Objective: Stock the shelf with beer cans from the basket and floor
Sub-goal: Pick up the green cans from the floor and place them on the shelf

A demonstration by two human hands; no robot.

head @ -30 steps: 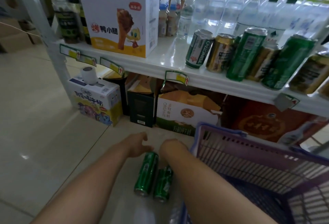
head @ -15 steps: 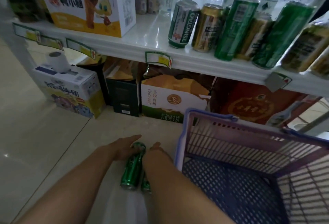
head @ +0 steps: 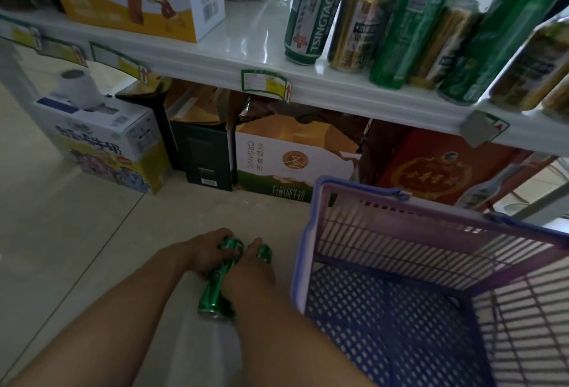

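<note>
Your left hand (head: 206,251) and right hand (head: 249,275) have now closed on the 2 slim green aluminium beer cans (head: 215,291) lying beneath them, ready to lift shelfward.

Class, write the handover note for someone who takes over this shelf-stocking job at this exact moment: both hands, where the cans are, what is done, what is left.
Left hand: closed around the top of a green can lying on the floor.
Right hand: gripping the second green can beside it, mostly hidden under the hand.
Basket: stands to the right of the hands; the part in view holds no cans.
Done: a row of green and gold cans already stands on the white shelf.
Left: lift both floor cans and stand them on the shelf, perhaps in the free space left of the row.
</note>
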